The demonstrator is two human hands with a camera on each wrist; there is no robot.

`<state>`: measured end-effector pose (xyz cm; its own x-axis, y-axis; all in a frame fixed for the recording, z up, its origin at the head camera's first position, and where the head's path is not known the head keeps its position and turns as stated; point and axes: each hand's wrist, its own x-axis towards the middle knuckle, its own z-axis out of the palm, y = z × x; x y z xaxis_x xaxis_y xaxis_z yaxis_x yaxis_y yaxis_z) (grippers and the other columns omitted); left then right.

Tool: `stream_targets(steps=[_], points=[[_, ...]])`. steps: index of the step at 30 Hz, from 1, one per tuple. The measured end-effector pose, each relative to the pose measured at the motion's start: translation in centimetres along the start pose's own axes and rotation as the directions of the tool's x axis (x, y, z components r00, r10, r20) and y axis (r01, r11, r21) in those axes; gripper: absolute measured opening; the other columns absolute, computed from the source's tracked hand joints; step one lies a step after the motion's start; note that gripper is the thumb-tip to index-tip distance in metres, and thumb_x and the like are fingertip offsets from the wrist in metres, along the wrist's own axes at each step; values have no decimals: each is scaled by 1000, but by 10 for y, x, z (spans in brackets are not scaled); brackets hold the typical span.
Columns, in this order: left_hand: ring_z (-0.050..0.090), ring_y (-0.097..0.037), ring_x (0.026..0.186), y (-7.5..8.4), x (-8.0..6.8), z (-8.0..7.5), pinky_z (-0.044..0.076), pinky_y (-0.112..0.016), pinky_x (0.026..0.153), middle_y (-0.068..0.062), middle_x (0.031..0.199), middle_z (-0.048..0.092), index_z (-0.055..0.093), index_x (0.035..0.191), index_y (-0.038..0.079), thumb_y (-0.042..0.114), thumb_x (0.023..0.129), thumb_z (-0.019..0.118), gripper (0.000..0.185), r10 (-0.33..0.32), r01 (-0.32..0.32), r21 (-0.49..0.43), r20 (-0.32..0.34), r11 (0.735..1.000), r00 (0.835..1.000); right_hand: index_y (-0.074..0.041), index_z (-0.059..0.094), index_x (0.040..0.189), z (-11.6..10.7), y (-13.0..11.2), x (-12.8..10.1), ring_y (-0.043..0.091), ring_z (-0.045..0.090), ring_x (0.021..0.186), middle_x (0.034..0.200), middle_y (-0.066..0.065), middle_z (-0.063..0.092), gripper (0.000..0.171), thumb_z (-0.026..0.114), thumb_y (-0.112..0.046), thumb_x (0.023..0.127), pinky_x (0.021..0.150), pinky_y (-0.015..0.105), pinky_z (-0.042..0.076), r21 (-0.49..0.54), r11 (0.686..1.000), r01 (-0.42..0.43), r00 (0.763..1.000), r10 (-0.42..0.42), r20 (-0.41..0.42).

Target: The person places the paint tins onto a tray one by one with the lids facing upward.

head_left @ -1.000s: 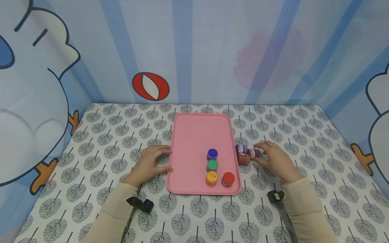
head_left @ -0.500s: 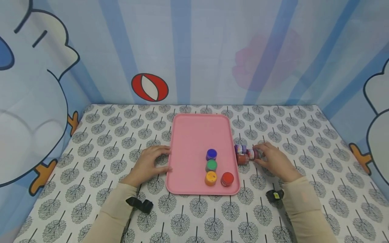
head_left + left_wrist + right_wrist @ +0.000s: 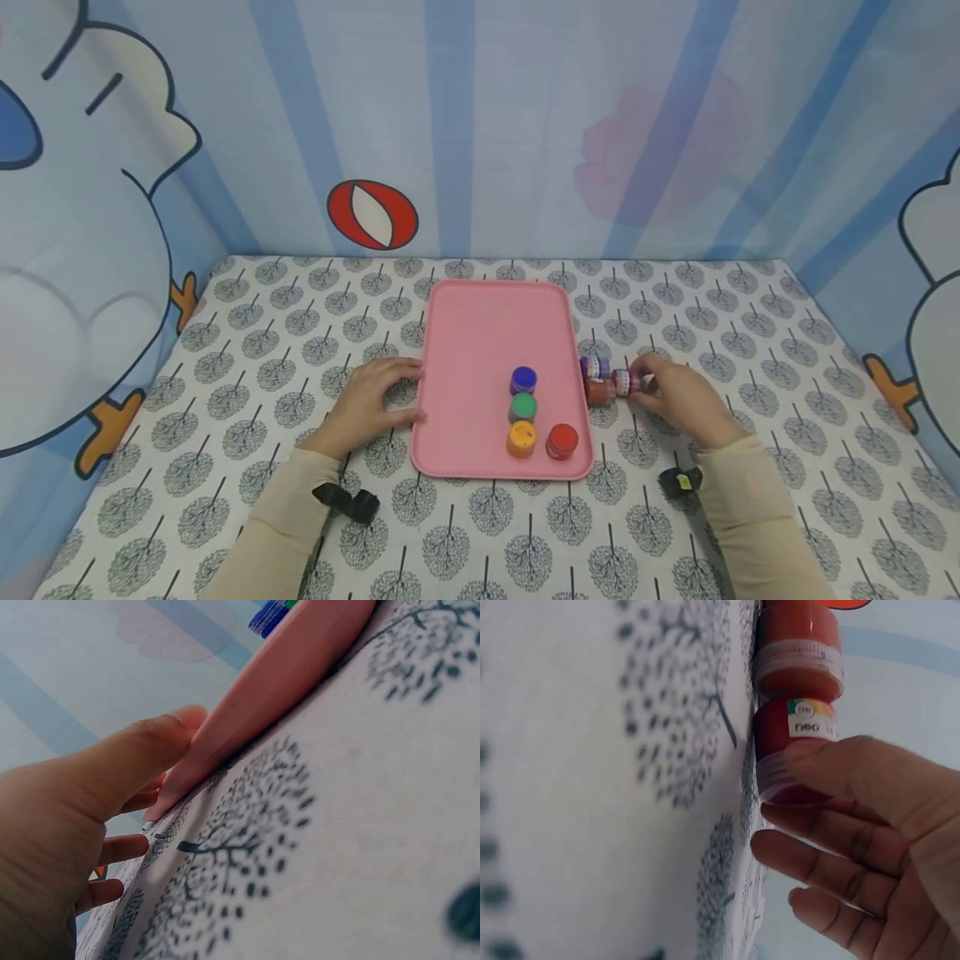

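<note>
Sleeved arms (image 3: 266, 529) stretch forward, angled inward; here's the left hand (image 3: 369, 407), fingers loose and parted, thumb touching the side of the pink tray (image 3: 480, 325); across to the right hand (image 3: 681, 404), thumb and fingers pinching the dark red jar (image 3: 775, 729), on its side just outside the tray; it looks light, stiff, perhaps slippery, best held by that ribbed end; a brown jar (image 3: 599, 392) touches it; a purple jar (image 3: 594, 367) lies farther back.

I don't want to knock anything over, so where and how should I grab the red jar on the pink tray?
I'd pinch the red jar by the sides of its round top, coming from above: it stands upright, top uncovered, while the yellow jar and the pink tray rim crowd its sides.
</note>
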<state>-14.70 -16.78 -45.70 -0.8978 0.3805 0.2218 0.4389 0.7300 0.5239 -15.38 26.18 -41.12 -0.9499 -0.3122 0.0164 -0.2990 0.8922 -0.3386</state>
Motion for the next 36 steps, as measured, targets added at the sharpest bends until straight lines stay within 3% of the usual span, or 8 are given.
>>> stream_targets(steps=[9,22,27,36], points=[[48,-30,130,-2,0,0,30,-58,113,-5,137,57,62,123,15,39,72,81,59,20,-19,13,-20,1000,1000,-8,63,101,-8,-4,-1,19,61,75,85,5,67,25,74,-18,81,62,33,52,-26,999,28,999,-29,-30],[48,-30,131,0,-3,-5,30,-57,113,-6,138,57,62,122,14,37,73,81,58,8,-8,10,-9,1000,1000,-3,62,117,-17,-18,-4,23,61,81,98,13,65,40,73,-22,83,67,38,54,-72,996,46,995,-52,-87],[48,-31,130,-1,-3,-4,30,-57,113,-7,137,57,62,122,13,37,73,81,58,19,-19,13,-20,1000,1000,-1,61,118,-21,-22,-6,26,63,85,100,15,65,42,72,-22,84,72,44,56,-87,995,58,992,-67,-108],[49,-30,130,-1,0,-1,31,-56,113,-6,137,58,61,124,13,39,73,81,60,38,-37,4,-18,999,999,-3,63,116,-25,-30,-11,24,62,82,97,12,66,41,73,-27,83,69,41,56,-120,991,65,987,-82,-138]])
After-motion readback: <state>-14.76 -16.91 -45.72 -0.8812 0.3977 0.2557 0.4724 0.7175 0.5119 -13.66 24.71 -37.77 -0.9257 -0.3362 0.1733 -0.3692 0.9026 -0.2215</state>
